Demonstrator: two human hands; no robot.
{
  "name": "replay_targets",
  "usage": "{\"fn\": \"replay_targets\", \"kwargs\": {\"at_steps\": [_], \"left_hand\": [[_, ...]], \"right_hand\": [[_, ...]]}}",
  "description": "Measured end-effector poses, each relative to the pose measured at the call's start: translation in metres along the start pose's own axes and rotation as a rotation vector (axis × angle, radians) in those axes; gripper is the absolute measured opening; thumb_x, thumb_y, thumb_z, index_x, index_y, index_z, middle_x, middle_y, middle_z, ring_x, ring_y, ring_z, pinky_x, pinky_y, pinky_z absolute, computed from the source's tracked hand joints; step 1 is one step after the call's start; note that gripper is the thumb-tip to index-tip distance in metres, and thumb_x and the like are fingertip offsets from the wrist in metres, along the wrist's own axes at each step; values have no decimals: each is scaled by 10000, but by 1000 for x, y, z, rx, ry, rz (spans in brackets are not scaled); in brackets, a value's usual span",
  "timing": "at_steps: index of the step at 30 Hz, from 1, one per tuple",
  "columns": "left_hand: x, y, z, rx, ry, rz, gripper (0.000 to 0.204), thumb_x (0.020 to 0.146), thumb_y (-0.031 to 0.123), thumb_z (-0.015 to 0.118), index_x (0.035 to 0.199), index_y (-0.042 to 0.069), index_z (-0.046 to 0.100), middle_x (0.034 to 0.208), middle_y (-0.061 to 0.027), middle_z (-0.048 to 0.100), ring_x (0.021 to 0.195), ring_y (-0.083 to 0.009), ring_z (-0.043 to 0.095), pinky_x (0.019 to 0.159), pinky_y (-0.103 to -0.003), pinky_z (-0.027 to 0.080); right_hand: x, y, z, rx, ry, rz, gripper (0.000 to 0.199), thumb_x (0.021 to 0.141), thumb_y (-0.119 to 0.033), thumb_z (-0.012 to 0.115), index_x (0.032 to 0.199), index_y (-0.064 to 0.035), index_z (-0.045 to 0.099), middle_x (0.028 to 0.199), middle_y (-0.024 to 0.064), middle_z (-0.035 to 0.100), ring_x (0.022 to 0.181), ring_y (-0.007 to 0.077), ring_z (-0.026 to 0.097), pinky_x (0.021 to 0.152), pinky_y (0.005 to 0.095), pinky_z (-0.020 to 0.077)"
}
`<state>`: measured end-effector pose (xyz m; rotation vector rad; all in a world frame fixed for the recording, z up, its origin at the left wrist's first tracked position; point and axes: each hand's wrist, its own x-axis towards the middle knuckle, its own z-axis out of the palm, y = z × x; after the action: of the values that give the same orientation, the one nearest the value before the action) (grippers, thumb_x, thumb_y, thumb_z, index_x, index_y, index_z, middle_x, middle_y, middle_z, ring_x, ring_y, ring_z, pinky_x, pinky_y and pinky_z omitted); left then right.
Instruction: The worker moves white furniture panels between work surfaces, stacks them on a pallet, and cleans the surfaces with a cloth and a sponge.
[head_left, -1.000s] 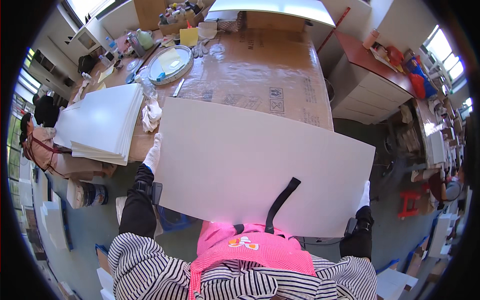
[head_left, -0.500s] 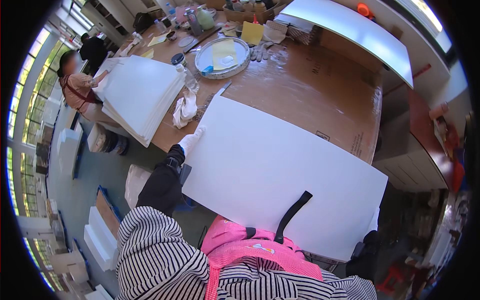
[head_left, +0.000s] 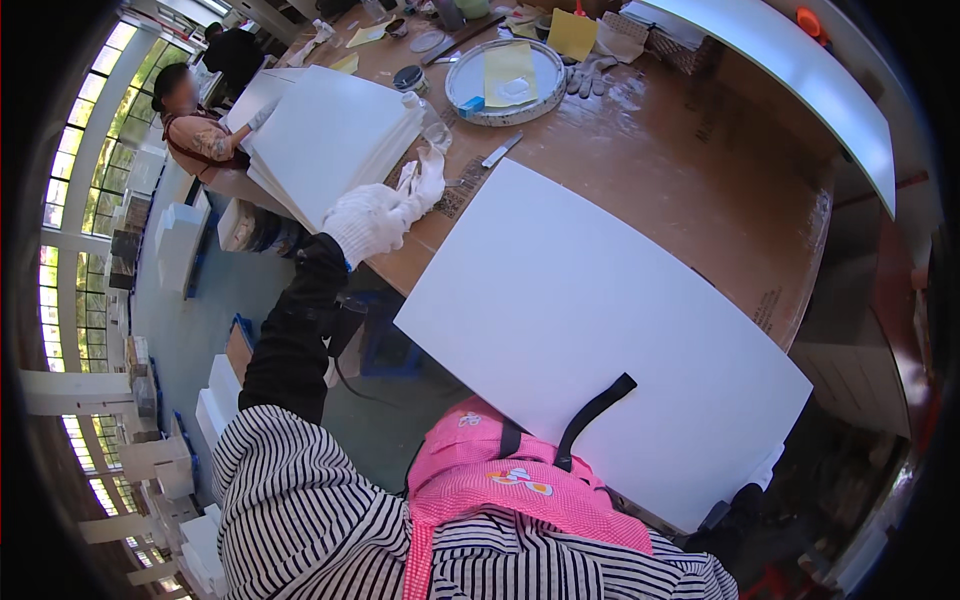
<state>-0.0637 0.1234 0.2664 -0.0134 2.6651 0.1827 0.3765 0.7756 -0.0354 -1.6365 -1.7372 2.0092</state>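
A large white panel (head_left: 600, 330) lies on the brown-covered table, its near part overhanging the front edge. My left hand (head_left: 375, 218), in a white knitted glove, is left of the panel. Its fingers are closed on a crumpled white cloth (head_left: 428, 178) near a clear bottle (head_left: 433, 127). At the panel's near right edge, my gloved right hand (head_left: 768, 468) grips the side; most of its fingers are hidden. A loose black strap (head_left: 590, 415) from the pink apron on my front lies over the panel.
A scraper (head_left: 502, 149) lies beyond the panel's far corner. Behind stand a round tray (head_left: 552, 108) with a yellow sheet, and grey gloves (head_left: 590, 75). Stacked white sheets (head_left: 335, 130) are at left, with a co-worker (head_left: 195, 130) beside them. Another white board (head_left: 810, 75) is at far right.
My left hand has let go of the panel's left edge and moved up and left onto the white cloth. My right hand stays at the panel's right edge. The view has shifted.
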Motion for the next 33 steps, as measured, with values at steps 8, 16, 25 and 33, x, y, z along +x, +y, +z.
{"fn": "replay_targets", "kwargs": {"at_steps": [8,16,25,33], "left_hand": [[121,-140,98,14,329,19,814,783,565,602,1382,58,383,1303,-255,477,1254,-335,433,1011,-409,374],[194,-155,143,-312,410,-63,684,723,291,673,1332,86,436,1183,-214,572,1100,-360,551,962,-396,427],[122,-252,66,-1234,414,284,253,921,164,541,1085,-18,605,922,-69,646,888,-111,588,761,-280,490],[52,-254,32,-974,492,435,262,918,262,567,909,11,644,805,-65,637,696,-154,611,573,-277,491]], "right_hand": [[-106,-42,55,-1099,851,-347,554,899,-452,525,1300,-72,493,1349,175,450,1254,320,418,1037,387,343],[-293,-7,187,-1272,1151,-850,424,899,-300,584,1259,-81,537,1391,218,356,1280,349,366,1041,455,330],[-364,-30,335,-951,824,-1191,358,848,-111,577,1187,6,590,1369,206,423,1195,345,479,978,418,415],[-370,-59,413,-886,377,-1356,343,831,-53,535,1163,15,590,1317,211,470,1188,320,489,966,394,412]]}}
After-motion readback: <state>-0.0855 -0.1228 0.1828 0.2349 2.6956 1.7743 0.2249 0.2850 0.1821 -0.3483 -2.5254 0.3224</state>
